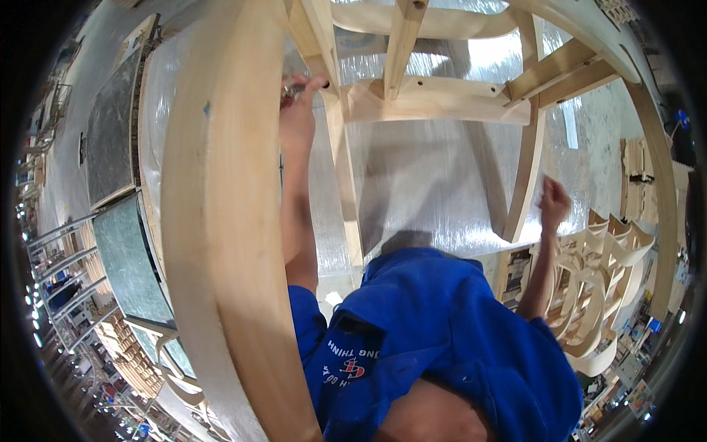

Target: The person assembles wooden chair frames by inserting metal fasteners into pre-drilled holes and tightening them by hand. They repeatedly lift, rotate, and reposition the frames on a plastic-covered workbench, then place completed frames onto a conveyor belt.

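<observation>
A pale wooden chair-like frame [434, 101] stands before me, with slats, curved rails and legs. My left hand [296, 114] is closed on a small shiny metal piece [293, 89], partly covered by the fingers. It is beside the upright post [315, 44], close to a dark hole in the wood. Off to the right, my right hand [554, 202] is held as a fist, apart from the frame's right leg [524, 180]; whatever it may hold is hidden. A broad curved wooden part [228, 184] looms large at the left and passes in front of my left arm.
Clear plastic film [420, 199] covers the surface below the frame. Curved wooden parts [589, 287] are stacked at the lower right. A green-topped surface [132, 258] and a dark panel [112, 132] lie at the left, near metal rails [62, 276].
</observation>
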The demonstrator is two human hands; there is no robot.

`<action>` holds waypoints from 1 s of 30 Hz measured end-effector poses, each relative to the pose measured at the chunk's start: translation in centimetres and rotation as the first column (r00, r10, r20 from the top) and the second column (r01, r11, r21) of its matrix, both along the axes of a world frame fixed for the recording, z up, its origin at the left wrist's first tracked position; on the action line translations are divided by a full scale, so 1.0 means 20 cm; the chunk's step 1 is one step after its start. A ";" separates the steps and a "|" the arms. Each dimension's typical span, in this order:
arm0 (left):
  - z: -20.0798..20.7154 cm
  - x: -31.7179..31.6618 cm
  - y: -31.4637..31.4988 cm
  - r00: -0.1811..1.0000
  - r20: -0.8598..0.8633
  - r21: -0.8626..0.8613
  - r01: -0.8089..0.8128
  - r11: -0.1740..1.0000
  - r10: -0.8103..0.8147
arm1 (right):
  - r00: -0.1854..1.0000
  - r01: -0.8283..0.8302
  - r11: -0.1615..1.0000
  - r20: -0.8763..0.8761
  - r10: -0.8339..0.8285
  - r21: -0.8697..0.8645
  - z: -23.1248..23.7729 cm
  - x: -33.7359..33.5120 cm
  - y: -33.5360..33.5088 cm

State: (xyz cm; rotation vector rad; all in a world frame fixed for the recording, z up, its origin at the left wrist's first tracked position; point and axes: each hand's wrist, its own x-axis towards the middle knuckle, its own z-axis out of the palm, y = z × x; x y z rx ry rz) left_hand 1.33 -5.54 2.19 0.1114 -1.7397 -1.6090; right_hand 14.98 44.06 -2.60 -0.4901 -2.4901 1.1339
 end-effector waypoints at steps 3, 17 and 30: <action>-0.01 0.05 0.01 0.991 -0.122 0.075 -0.037 0.996 0.046 | 0.977 0.166 0.961 -0.097 -0.191 -0.221 0.31 0.11 0.44; -0.45 0.49 -0.55 0.588 0.789 -0.342 0.176 0.923 0.180 | 0.716 -0.379 0.449 0.051 0.696 -0.809 1.30 -0.16 0.81; 0.38 1.22 -0.12 0.604 0.284 0.715 0.384 0.584 -0.745 | 0.791 -0.495 0.543 -0.095 0.604 -0.678 0.73 -0.21 0.94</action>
